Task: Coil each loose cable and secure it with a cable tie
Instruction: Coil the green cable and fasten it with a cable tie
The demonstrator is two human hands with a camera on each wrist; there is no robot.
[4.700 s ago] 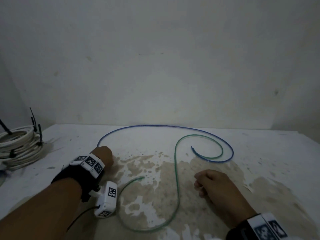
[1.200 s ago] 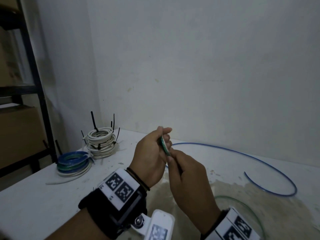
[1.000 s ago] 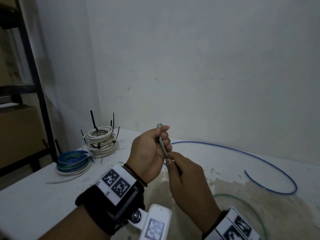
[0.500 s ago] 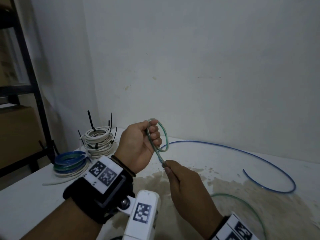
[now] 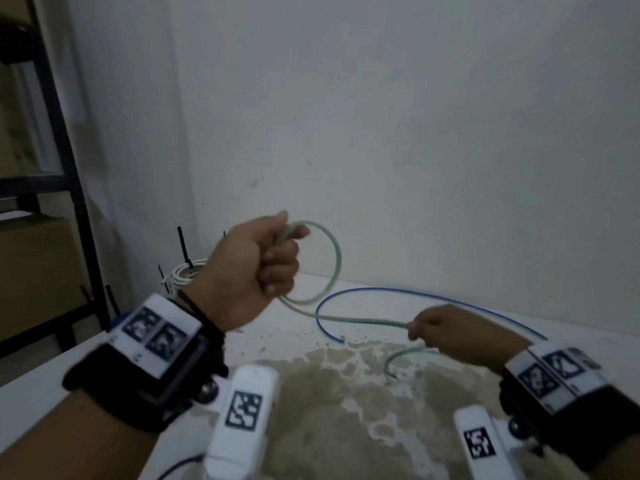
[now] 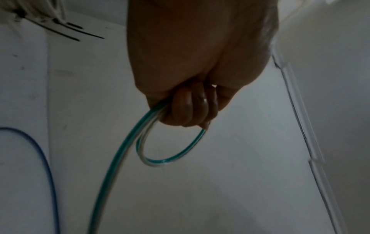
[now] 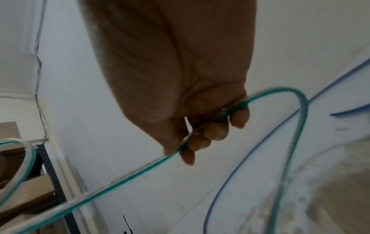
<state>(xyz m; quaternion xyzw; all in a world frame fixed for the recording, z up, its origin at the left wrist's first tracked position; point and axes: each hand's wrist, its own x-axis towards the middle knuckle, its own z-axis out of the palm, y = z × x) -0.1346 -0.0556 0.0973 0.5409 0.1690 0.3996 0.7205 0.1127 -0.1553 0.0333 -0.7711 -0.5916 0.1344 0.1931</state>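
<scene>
My left hand [image 5: 273, 261] is raised above the table and grips a small loop of the green cable [image 5: 334, 268]; the left wrist view shows the fingers [image 6: 188, 109] curled round the green cable [image 6: 124, 150]. From the loop the cable runs down and right to my right hand [image 5: 426, 329], which pinches it low over the table. In the right wrist view the green cable [image 7: 128, 177] passes under the curled fingertips [image 7: 216, 131]. Its free tail [image 5: 394, 362] curves down onto the table. A loose blue cable [image 5: 398, 291] lies on the table behind both hands.
A white cable coil [image 5: 183, 271] with black cable ties [image 5: 183, 247] stands at the table's back left, partly behind my left wrist. A dark metal shelf [image 5: 65, 161] with cardboard boxes stands left of the white table [image 5: 41, 379]. A brown stain [image 5: 329, 393] covers the table's middle.
My left hand has lifted and the green loop has grown wider. My right hand has slid away to the right along the cable and dropped lower, drawing out a straight length between the hands.
</scene>
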